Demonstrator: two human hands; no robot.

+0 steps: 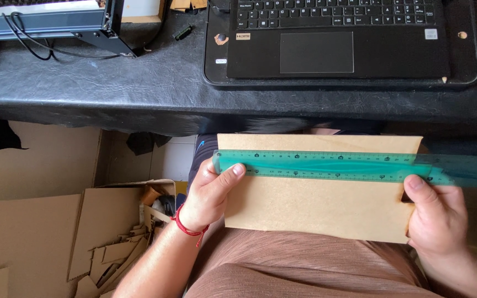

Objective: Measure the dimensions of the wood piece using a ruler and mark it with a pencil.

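A tan rectangular board (316, 204) lies flat over my lap, below the desk edge. Across its upper part lies a clear green ruler (354, 166), running left to right and sticking out past the board's right edge. My left hand (208, 193) grips the board's left edge, its thumb pressing the ruler's left end. My right hand (437, 215) holds the board's right edge with the thumb on the ruler near its right end. A red string bracelet circles my left wrist.
A black laptop (338, 44) sits on the black-covered desk (111, 83) ahead. A metal frame with black cables (45, 25) stands at the desk's far left. Cardboard sheets and scraps (106, 243) lie on the floor to my left.
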